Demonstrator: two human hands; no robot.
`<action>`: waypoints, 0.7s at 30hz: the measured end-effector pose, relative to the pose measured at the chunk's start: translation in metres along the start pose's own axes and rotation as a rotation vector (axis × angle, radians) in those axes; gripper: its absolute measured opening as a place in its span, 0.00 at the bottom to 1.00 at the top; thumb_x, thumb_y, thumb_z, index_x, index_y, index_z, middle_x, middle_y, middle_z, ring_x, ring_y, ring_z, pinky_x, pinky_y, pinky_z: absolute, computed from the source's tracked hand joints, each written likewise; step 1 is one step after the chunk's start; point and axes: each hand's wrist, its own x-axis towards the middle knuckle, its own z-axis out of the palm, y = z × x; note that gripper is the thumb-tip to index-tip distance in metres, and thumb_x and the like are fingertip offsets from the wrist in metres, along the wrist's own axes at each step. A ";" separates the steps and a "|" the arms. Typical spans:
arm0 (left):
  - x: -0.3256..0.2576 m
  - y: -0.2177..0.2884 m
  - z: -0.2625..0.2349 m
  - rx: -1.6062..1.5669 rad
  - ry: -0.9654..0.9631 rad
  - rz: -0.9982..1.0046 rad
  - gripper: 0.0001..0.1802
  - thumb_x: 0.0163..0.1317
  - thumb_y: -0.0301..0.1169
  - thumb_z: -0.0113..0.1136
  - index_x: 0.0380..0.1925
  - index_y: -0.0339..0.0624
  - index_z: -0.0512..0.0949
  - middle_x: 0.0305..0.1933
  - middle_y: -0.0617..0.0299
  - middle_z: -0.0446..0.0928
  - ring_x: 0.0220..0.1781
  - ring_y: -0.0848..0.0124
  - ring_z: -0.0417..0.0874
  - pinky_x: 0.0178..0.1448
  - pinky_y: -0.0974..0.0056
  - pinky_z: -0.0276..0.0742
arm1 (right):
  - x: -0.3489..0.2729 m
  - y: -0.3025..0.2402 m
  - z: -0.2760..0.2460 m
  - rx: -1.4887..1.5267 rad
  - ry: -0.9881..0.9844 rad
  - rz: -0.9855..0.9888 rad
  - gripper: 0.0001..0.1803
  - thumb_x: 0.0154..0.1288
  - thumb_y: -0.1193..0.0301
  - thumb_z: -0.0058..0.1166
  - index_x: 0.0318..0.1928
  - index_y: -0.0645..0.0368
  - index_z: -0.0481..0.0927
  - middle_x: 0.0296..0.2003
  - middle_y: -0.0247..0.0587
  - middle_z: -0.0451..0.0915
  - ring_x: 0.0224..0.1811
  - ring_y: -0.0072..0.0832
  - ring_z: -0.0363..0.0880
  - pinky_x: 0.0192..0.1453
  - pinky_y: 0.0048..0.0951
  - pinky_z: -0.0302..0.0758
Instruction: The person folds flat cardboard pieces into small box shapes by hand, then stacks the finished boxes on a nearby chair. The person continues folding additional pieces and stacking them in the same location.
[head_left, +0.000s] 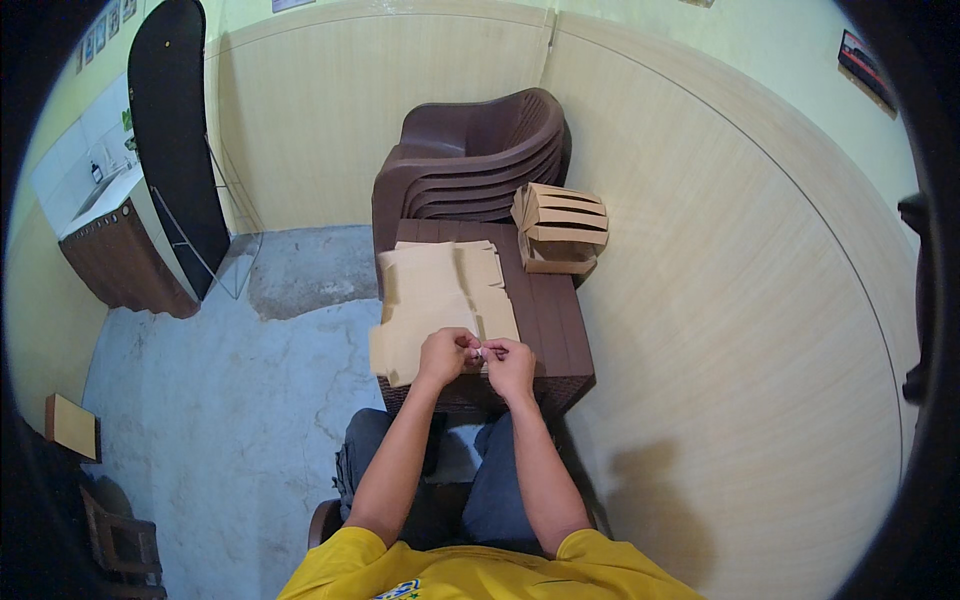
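Both of my hands meet over the near edge of a brown table point(553, 325). My left hand point(446, 354) is closed, its fingertips pinching a small whitish thing point(480, 354), too small to name. Against the same piece, the fingers of my right hand point(511, 367) are pinched as well. Just beyond and under my hands lie flat tan cardboard sheets point(422, 290), overlapping one another, with crease lines and cut edges showing. They cover the left and middle part of the tabletop.
Folded cardboard boxes point(566, 225) are piled at the table's far right corner, close to the wall. Stacked brown plastic chairs point(470, 150) stand behind the table. A black ironing-board-shaped panel point(168, 150) leans near a sink counter point(125, 240) at far left.
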 end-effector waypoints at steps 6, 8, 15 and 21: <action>0.010 0.009 -0.004 -0.282 -0.156 -0.159 0.06 0.69 0.19 0.67 0.42 0.33 0.90 0.29 0.55 0.89 0.33 0.69 0.93 0.30 0.58 0.90 | 0.015 -0.002 -0.007 -0.047 -0.056 -0.030 0.08 0.68 0.76 0.69 0.46 0.61 0.92 0.37 0.49 0.93 0.41 0.38 0.94 0.49 0.38 0.87; 0.010 0.006 -0.006 -0.134 -0.155 -0.010 0.07 0.68 0.20 0.67 0.43 0.34 0.90 0.30 0.53 0.90 0.33 0.64 0.94 0.34 0.56 0.90 | 0.021 0.002 -0.007 -0.029 -0.074 -0.035 0.08 0.67 0.77 0.68 0.46 0.61 0.92 0.37 0.49 0.93 0.41 0.36 0.94 0.49 0.38 0.87; 0.013 -0.003 -0.011 0.261 -0.057 0.383 0.11 0.62 0.22 0.68 0.44 0.38 0.90 0.36 0.44 0.89 0.38 0.47 0.92 0.47 0.51 0.87 | 0.031 0.015 -0.001 0.099 -0.121 -0.028 0.07 0.65 0.79 0.68 0.44 0.65 0.92 0.36 0.46 0.93 0.39 0.30 0.93 0.47 0.34 0.87; 0.014 -0.009 -0.006 0.171 -0.074 0.369 0.08 0.66 0.21 0.67 0.42 0.37 0.90 0.33 0.49 0.89 0.34 0.59 0.92 0.42 0.56 0.86 | 0.035 0.020 0.004 0.119 -0.127 0.062 0.07 0.64 0.81 0.69 0.42 0.65 0.92 0.35 0.44 0.93 0.38 0.27 0.91 0.47 0.32 0.86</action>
